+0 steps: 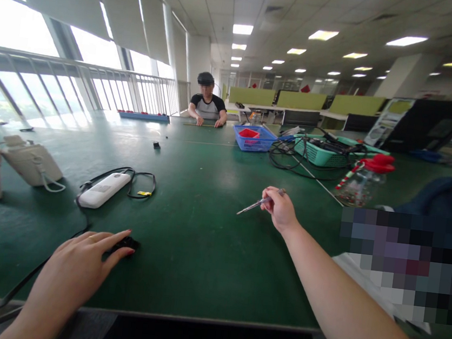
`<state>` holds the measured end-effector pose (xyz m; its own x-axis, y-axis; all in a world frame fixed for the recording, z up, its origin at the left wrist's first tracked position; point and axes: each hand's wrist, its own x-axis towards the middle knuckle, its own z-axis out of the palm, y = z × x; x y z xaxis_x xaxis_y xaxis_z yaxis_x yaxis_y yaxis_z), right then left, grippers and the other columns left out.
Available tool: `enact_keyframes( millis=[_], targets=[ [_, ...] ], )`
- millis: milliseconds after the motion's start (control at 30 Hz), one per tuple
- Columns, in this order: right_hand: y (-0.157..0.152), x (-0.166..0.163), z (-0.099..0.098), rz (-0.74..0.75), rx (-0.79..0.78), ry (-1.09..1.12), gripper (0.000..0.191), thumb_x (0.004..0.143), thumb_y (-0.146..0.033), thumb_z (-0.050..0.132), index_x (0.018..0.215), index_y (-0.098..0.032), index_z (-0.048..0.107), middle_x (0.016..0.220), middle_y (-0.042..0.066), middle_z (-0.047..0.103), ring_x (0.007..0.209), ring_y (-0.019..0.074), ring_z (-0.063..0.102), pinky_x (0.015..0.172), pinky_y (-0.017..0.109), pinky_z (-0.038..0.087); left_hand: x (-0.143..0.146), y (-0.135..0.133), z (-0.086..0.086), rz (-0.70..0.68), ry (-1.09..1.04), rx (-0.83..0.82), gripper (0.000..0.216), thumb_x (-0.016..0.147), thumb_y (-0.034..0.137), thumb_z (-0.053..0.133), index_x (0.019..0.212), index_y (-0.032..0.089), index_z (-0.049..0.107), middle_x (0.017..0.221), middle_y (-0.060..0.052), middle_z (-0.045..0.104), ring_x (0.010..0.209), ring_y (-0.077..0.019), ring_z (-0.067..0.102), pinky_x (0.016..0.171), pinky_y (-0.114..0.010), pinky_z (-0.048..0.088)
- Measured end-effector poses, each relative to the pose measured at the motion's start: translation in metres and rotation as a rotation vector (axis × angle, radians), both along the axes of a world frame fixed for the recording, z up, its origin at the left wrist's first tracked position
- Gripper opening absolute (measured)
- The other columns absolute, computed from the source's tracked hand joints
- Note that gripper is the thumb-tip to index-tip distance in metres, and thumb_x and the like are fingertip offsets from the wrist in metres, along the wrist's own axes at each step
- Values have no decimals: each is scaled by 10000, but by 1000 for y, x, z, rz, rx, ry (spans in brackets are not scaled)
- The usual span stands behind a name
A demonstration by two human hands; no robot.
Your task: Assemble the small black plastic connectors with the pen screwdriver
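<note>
My left hand (82, 262) rests low on the left of the green table (196, 253), its thumb and fingers closed around a small black object (126, 243). Most of that object is hidden, so its kind is unclear. Further right, my right hand (280, 211) is raised slightly and pinches a slim, pen-like tool (251, 207). The tool's thin, pale tip points left and down, apart from the black object. Beyond my left hand lies a white oblong device (105, 190) with a black strap or cable (142, 184) looped beside it.
At the left stands a beige case (33, 163). Farther back are a blue basket (254, 140), a teal basket (323, 153) with tangled black cables, and a small black piece (156, 145). A red-lidded clear bottle (363, 182) stands right. A person (209, 105) sits across the table.
</note>
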<state>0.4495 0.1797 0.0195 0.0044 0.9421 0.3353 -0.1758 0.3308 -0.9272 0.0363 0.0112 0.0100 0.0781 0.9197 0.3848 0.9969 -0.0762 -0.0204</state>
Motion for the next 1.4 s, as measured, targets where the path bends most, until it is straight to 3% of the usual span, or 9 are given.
enact_keyframes(
  millis=[200,300,400,600,700,800,933,1067,1400],
  targets=[
    [-1,0,1,3,-17,-3,228,755,-286,573,544,-198,565,373,-56,399,368,82,380,425,229,371,-2,2,-1,3,-45,-30,479,811,617,586,1073,254,753,1075,-82,751,1043,-330,655,949,-465,490],
    [-1,0,1,4,-18,5,227,751,-286,575,542,-197,565,371,-58,399,364,79,376,426,229,367,-15,4,-4,15,-106,-18,499,844,586,540,1204,275,691,1174,-64,721,1112,-319,637,1000,-466,485],
    [1,0,-1,6,-16,12,226,750,-292,576,546,-196,565,373,-58,400,364,80,375,420,231,356,-39,9,-16,-17,-160,-10,524,899,494,436,1359,282,569,1289,-42,670,1188,-290,615,1037,-452,483],
    [2,0,-2,7,-11,5,223,752,-289,572,549,-197,566,376,-57,400,370,83,380,420,233,348,-69,17,-41,-144,-163,-92,506,890,395,423,1350,251,577,1376,-48,612,1278,-281,561,1098,-448,443],
    [1,0,-1,12,-8,6,217,753,-285,565,554,-198,566,376,-59,397,369,84,382,424,235,347,-66,17,-35,-88,-165,-126,461,895,430,451,1272,236,631,1260,-84,679,1160,-303,634,1039,-474,486],
    [1,0,-1,6,-15,5,216,755,-286,567,558,-198,565,379,-59,400,370,85,386,425,236,348,-56,12,-22,-36,-190,-37,475,911,430,417,1272,194,614,1220,-128,678,1109,-325,647,995,-506,503],
    [1,0,-1,2,-19,2,219,753,-289,568,554,-197,562,377,-59,401,370,83,382,425,234,348,-41,1,-11,-175,-221,17,470,939,393,387,1381,294,516,1333,-56,607,1187,-274,607,1000,-435,516],
    [1,0,-1,0,-34,-3,218,755,-291,570,559,-196,564,385,-57,409,376,84,396,427,232,353,-28,-2,-11,-308,-143,-33,445,941,344,428,1375,349,523,1297,-33,613,1144,-229,620,1002,-380,518],
    [1,0,-1,5,-10,-4,228,755,-290,570,548,-196,564,369,-59,401,363,81,379,421,230,348,-34,-1,-11,-325,-71,-41,445,944,318,440,1380,361,517,1309,-31,605,1161,-233,601,1015,-389,508]
  ],
)
